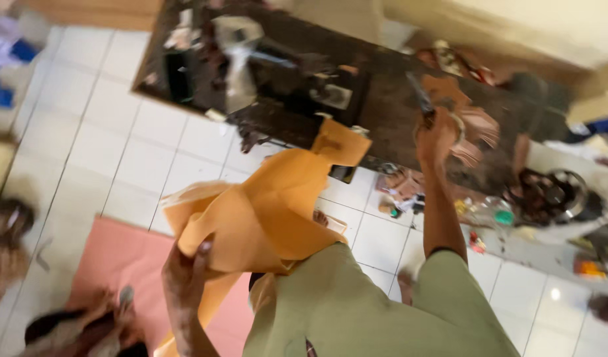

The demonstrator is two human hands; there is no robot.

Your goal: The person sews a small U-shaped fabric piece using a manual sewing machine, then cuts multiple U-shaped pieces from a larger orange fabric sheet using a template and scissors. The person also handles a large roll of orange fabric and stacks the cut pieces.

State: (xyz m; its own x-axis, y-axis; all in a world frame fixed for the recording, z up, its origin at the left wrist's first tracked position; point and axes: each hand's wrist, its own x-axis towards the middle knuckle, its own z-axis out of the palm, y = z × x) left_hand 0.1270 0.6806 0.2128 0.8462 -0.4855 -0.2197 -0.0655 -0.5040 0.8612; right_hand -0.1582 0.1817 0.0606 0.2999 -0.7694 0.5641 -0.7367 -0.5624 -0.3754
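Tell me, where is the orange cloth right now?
In the head view, the orange cloth is bunched in the left hand, low and left of centre, above the white tiled floor and just in front of the dark sewing table.

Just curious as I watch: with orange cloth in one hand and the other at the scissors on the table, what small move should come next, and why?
Probably lift the scissors toward the cloth. The right hand is on them at the table, while the left hand holds the cloth up, apart from them. The picture is blurred, so the grip is unsure.
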